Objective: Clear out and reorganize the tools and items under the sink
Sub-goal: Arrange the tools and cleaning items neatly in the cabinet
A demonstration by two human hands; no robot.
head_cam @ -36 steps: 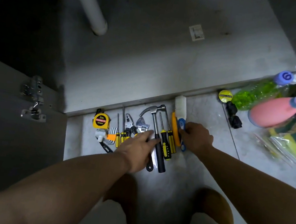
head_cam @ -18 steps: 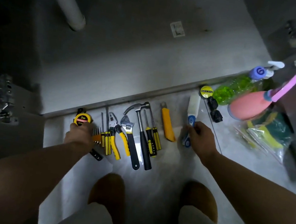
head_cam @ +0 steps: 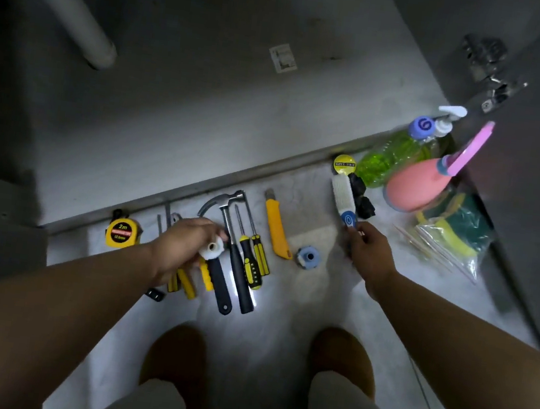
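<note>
We looked down at a row of tools on the pale floor in front of the open sink cabinet (head_cam: 207,100), with a hammer (head_cam: 221,280) near the middle of the row. Half a second before, our left hand had been at the yellow tape measure (head_cam: 121,228), well left of the hammer. Now the left hand (head_cam: 184,244) hovered just left of the hammer's shaft, fingers curled round a small white roll (head_cam: 211,250) (possibly thread-seal tape, though we could not read any label). Our right hand (head_cam: 370,252), well right of the hammer, pinched the blue handle end of a white-bristled brush (head_cam: 341,189). The brush had shifted farther right of the hammer than before and lay just beside a pair of black pieces (head_cam: 360,195). This had opened a gap right of the hammer, beyond the yellow utility knife (head_cam: 277,229). A blue ring-shaped part (head_cam: 308,257) showed on the floor in that gap, where none had been visible. We judged that emptying was largely done and sorting was under way. Metal tools were grouped round the hammer, cleaning things went far to its right, and the white roll had not yet been given a spot.
</note>
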